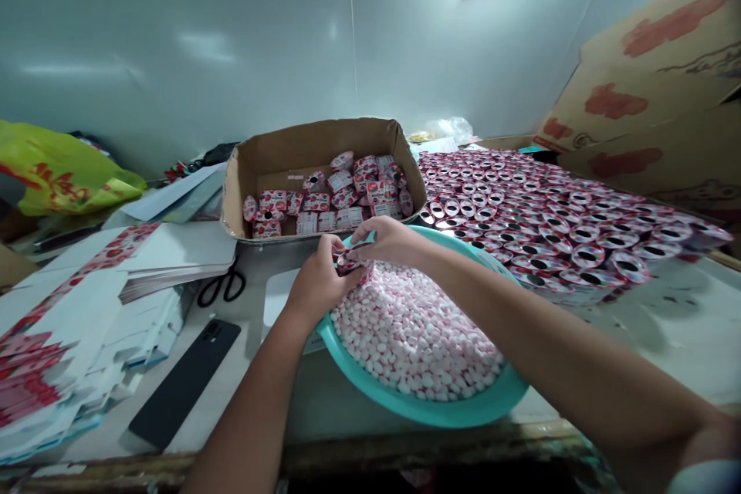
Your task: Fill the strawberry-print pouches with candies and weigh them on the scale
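Note:
My left hand (pixel 319 278) is closed around a small red-and-pink printed candy box (pixel 366 272) above the far left rim of a turquoise basin (pixel 370 394). From the right, my right hand (pixel 390 241) pinches the upper end of the same box, its fingertips close to the left ones. Fingers cover much of the box, so I cannot see if its end is open. Small white and pale pink candies (pixel 422 332) fill the basin beneath both hands.
Behind the basin stands a cardboard box (pixel 278 150) with several closed printed packs (pixel 341 201). Many upright open-topped packs (pixel 538 224) crowd the right. At left lie flat white cartons (pixel 174 247), black-handled scissors (pixel 223 285) and a phone (pixel 185 382). Large cardboard (pixel 654 93) leans at right.

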Action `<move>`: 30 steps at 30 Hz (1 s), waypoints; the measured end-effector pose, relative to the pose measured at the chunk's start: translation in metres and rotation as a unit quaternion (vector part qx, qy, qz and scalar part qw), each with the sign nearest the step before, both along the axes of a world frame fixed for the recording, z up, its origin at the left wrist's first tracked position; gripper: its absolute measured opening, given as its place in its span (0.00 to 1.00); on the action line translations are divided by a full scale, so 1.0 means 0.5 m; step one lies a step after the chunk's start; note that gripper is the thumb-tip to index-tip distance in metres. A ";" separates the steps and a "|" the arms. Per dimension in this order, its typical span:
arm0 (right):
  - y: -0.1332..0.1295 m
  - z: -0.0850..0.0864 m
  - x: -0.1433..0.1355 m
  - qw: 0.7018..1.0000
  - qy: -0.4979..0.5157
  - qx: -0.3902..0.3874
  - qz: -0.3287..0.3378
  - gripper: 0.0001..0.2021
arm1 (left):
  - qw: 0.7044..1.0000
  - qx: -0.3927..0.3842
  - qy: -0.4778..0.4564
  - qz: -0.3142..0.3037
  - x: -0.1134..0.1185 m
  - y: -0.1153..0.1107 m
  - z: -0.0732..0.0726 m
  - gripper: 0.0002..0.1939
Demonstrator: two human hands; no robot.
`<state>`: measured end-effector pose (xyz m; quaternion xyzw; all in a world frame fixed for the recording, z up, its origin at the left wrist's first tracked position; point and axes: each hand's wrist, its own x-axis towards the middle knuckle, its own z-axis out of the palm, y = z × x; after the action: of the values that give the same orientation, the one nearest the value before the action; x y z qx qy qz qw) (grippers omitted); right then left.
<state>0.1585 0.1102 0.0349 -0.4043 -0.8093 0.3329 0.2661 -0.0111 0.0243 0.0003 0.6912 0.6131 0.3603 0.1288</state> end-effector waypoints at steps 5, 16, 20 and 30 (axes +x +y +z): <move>0.014 -0.004 0.003 0.999 0.024 0.032 -0.012 0.13 | 1.000 -0.008 -0.007 0.013 0.004 0.000 0.000 0.28; 0.020 -0.008 0.007 0.999 0.026 -0.024 -0.014 0.11 | 1.000 0.001 -0.003 -0.015 0.002 -0.002 0.003 0.27; 0.011 0.000 0.008 0.997 0.056 -0.045 -0.011 0.11 | 0.994 0.096 0.025 -0.053 -0.004 0.002 -0.003 0.18; 0.007 0.010 0.007 0.983 0.177 -0.022 0.034 0.15 | 0.980 0.194 0.002 -0.040 -0.012 0.010 -0.013 0.10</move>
<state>0.1622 0.1136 0.0397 -0.3167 -0.7555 0.4255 0.3846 -0.0173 0.0293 -0.0062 0.7280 0.5034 0.4655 0.0051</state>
